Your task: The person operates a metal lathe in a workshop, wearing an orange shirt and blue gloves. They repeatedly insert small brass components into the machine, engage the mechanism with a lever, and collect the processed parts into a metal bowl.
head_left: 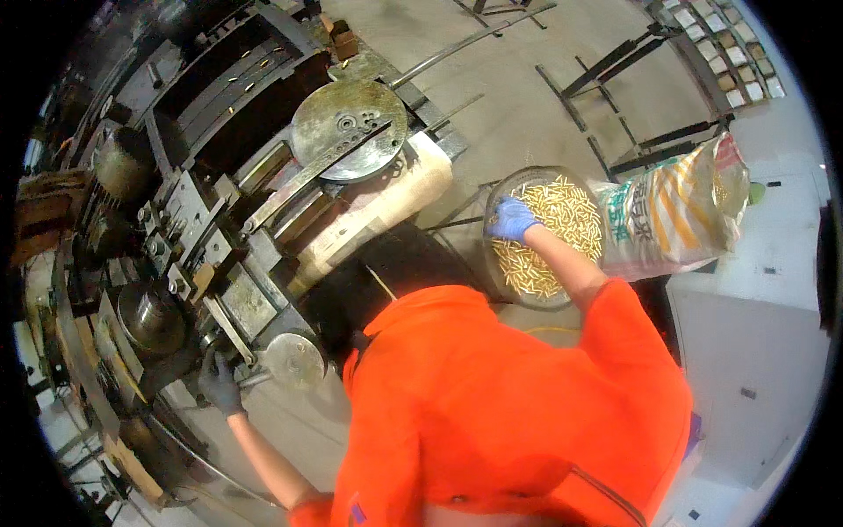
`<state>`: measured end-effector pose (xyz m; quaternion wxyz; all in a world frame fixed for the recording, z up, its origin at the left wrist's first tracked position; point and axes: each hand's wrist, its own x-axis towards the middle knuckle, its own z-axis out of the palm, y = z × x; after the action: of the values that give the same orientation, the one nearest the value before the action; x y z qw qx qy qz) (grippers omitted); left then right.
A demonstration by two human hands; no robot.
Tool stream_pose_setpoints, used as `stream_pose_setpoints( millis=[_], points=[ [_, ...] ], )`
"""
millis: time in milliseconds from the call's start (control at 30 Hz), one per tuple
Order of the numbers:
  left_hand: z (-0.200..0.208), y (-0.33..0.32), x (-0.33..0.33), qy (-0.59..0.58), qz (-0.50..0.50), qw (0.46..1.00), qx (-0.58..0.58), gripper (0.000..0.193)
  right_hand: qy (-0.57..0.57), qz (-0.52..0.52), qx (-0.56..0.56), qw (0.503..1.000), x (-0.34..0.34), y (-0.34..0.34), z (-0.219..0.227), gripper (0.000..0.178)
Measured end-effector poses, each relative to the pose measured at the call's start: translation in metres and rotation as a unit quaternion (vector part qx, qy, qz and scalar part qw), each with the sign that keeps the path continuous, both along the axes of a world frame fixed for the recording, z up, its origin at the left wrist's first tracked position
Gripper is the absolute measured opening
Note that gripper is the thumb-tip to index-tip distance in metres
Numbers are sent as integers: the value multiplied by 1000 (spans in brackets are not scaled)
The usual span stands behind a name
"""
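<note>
My left hand, in a dark grey glove, is at the lower end of a greasy metal machine. Its fingers are raised and apart beside a small round metal fitting; whether they touch it is not clear. My right hand, in a blue glove, lies on the left side of a heap of small brass-coloured pieces. They fill a round, dark-rimmed basin. The fingertips of that hand are partly hidden, so I cannot make out whether they grip any pieces.
A round metal disc with a slanting arm tops the machine. A brownish sheet lies under it. A printed woven sack stands right of the basin. Beyond are a metal frame and a rack of small boxes.
</note>
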<state>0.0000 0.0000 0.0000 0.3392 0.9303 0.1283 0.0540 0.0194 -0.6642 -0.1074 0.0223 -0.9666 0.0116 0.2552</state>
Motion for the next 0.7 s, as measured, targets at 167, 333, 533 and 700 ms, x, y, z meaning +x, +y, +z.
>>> stream_pose_setpoints(
  millis=[167, 333, 533, 700],
  points=[
    [20, -18, -1, 18, 20, 999, 33, 31, -85, -171, 113, 975, -5, -16, -17, 54],
    [13, -10, -2, -1, 5, 999, 49, 30, -109, -295, 501, 806, 7, 21, 50, 39],
    [19, -17, -1, 23, 31, 995, 88, 29, -202, 72, 538, 815, 53, 142, 93, 25],
    [22, -14, 0, 30, 29, 983, 180, 28, -39, -82, 740, 667, 90, 186, 62, 25]
  ],
)
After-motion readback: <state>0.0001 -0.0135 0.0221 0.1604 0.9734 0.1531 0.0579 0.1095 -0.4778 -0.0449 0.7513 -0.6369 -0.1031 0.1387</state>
